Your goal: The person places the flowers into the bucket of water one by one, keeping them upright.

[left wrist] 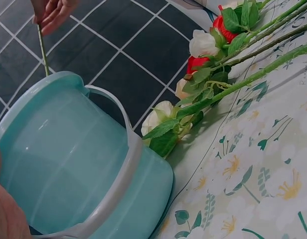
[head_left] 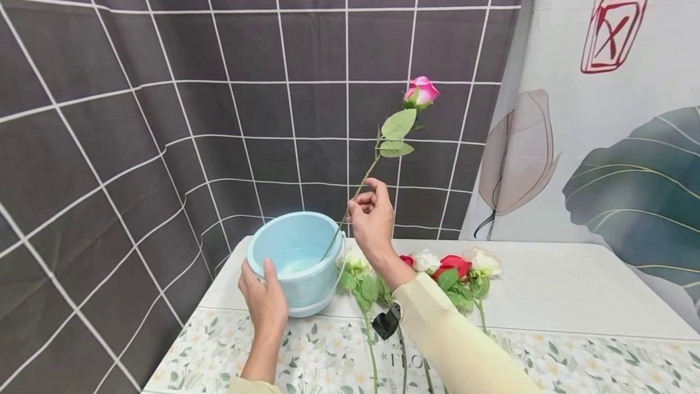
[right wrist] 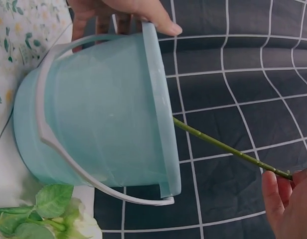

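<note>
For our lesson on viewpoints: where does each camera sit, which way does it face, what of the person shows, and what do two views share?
Head: worn on the head, facing forward and down at the bucket and pink rose; left hand, right hand and sleeves show.
Left wrist: worn there, facing the bucket's side and lying flowers; both hands partly show.
Right wrist: worn there, facing the bucket's side and rose's stem; both hands partly show.
Shared by both wrist views: bucket, handle, stem.
</note>
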Demonstrator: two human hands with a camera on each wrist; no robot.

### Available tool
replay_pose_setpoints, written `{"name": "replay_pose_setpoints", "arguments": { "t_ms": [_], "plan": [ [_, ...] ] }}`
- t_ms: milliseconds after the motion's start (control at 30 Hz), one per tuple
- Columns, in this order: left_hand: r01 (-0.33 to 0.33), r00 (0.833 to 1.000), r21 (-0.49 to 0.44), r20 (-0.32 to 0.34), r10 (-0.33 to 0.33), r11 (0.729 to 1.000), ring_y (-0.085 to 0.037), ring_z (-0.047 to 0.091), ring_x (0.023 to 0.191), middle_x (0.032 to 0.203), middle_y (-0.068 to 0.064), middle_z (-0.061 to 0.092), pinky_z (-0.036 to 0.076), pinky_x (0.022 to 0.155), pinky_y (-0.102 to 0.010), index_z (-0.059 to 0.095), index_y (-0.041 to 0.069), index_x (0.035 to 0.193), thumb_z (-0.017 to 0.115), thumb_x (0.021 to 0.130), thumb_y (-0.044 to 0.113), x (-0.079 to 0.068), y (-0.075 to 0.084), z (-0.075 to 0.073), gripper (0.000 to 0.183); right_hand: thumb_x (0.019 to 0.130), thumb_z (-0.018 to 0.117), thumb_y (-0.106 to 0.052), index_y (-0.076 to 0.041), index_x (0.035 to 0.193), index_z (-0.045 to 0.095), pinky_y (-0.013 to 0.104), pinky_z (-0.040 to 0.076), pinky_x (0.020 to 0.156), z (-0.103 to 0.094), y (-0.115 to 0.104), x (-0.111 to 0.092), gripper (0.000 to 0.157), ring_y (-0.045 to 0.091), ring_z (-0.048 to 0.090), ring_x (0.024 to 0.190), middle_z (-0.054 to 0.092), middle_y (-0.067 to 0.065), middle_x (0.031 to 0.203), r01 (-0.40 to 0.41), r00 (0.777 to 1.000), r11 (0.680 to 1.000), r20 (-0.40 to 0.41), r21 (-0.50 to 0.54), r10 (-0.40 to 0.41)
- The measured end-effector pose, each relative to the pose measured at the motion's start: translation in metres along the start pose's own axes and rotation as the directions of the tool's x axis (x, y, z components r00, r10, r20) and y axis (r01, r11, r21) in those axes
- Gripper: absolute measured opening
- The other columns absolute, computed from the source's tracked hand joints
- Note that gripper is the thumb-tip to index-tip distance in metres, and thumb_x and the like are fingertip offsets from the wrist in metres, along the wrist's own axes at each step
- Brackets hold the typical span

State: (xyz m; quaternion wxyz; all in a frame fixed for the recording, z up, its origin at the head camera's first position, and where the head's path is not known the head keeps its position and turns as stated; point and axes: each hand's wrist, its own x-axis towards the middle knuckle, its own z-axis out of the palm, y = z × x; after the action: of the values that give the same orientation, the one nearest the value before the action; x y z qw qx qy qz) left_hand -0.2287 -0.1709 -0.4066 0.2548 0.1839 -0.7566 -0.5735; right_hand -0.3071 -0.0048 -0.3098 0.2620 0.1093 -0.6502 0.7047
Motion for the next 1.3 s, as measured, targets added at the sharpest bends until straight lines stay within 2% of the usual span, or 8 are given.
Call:
{"name": "replay_pose_setpoints", "arguments": {
  "t_ms": [200,300,400,633,1033,1167,1233,1300],
  "plan": [
    [-0.003,1.000,-0.001,0.000,0.003,1.000,-0.046,0.015,0.142,0.157,-0.018,0.004,0.011,0.114,-0.061,0.000,0.016,0.156,0.027,0.099,0.057,0.002,0.001,0.000,0.075,0.082,0.061,0.016,-0.004,0.121,0.054,0.042,0.059,0.059,0.005,0.002,-0.002,0.044,0.032,0.063,0.067,0.058,0.015,0.077,-0.016,1.000,1.000,0.023,-0.014,0.017],
    [0.003,1.000,0.004,0.000,-0.003,1.000,-0.047,0.015,0.141,0.157,-0.018,0.004,0.011,0.114,-0.061,-0.001,0.016,0.156,0.027,0.099,0.057,0.002,0.001,0.000,0.076,0.082,0.062,0.016,-0.004,0.121,0.054,0.043,0.059,0.061,0.008,0.005,-0.004,0.043,0.034,0.064,0.069,0.059,0.017,0.077,-0.034,0.999,0.999,0.034,-0.023,0.035],
    [0.010,1.000,0.010,-0.001,-0.010,1.000,-0.047,0.015,0.141,0.157,-0.018,0.005,0.012,0.113,-0.061,0.000,0.016,0.156,0.027,0.099,0.058,0.002,0.000,0.000,0.076,0.082,0.062,0.015,-0.003,0.121,0.054,0.046,0.059,0.063,0.011,0.007,-0.008,0.043,0.034,0.065,0.070,0.059,0.017,0.077,-0.049,0.998,0.999,0.048,-0.023,0.050],
    [0.026,1.000,0.014,0.000,-0.026,1.000,-0.048,0.016,0.140,0.157,-0.019,0.006,0.013,0.113,-0.061,0.000,0.016,0.156,0.027,0.099,0.058,-0.001,-0.002,-0.001,0.076,0.083,0.061,0.015,-0.006,0.122,0.054,0.032,0.059,0.059,0.021,0.012,-0.016,0.044,0.029,0.064,0.070,0.059,0.014,0.078,-0.037,0.995,0.998,0.087,-0.056,0.041],
    [0.021,1.000,-0.005,-0.009,-0.021,1.000,-0.048,0.017,0.140,0.157,-0.019,0.006,0.013,0.113,-0.062,0.001,0.016,0.156,0.028,0.099,0.058,0.001,-0.002,-0.001,0.076,0.085,0.062,0.012,-0.006,0.124,0.052,0.023,0.056,0.058,0.033,0.019,-0.019,0.044,0.020,0.064,0.066,0.059,0.010,0.077,0.005,0.987,0.984,0.158,-0.180,0.024],
    [0.019,1.000,-0.002,-0.012,-0.019,1.000,-0.048,0.016,0.140,0.157,-0.020,0.006,0.012,0.113,-0.062,0.001,0.015,0.156,0.027,0.099,0.058,0.001,-0.001,0.000,0.076,0.084,0.062,0.010,-0.003,0.122,0.054,0.025,0.055,0.061,0.035,0.020,-0.019,0.041,0.017,0.064,0.065,0.061,0.007,0.075,0.055,0.976,0.956,0.218,-0.289,0.010],
    [0.024,1.000,0.005,-0.008,-0.024,1.000,-0.048,0.016,0.140,0.157,-0.020,0.005,0.012,0.113,-0.062,0.000,0.015,0.156,0.027,0.099,0.058,0.001,0.000,0.000,0.076,0.084,0.065,0.006,-0.001,0.119,0.057,0.027,0.054,0.063,0.034,0.016,-0.020,0.037,0.015,0.063,0.065,0.062,0.005,0.073,0.084,0.957,0.926,0.288,-0.368,0.028],
    [0.026,1.000,0.010,0.000,-0.026,1.000,-0.048,0.016,0.140,0.157,-0.019,0.004,0.012,0.113,-0.062,-0.002,0.015,0.156,0.026,0.099,0.059,0.001,0.001,-0.001,0.077,0.084,0.067,0.000,0.001,0.115,0.060,0.028,0.052,0.064,0.034,0.009,-0.022,0.031,0.014,0.061,0.065,0.063,0.003,0.072,0.125,0.927,0.889,0.371,-0.440,0.053]
  ]
}}
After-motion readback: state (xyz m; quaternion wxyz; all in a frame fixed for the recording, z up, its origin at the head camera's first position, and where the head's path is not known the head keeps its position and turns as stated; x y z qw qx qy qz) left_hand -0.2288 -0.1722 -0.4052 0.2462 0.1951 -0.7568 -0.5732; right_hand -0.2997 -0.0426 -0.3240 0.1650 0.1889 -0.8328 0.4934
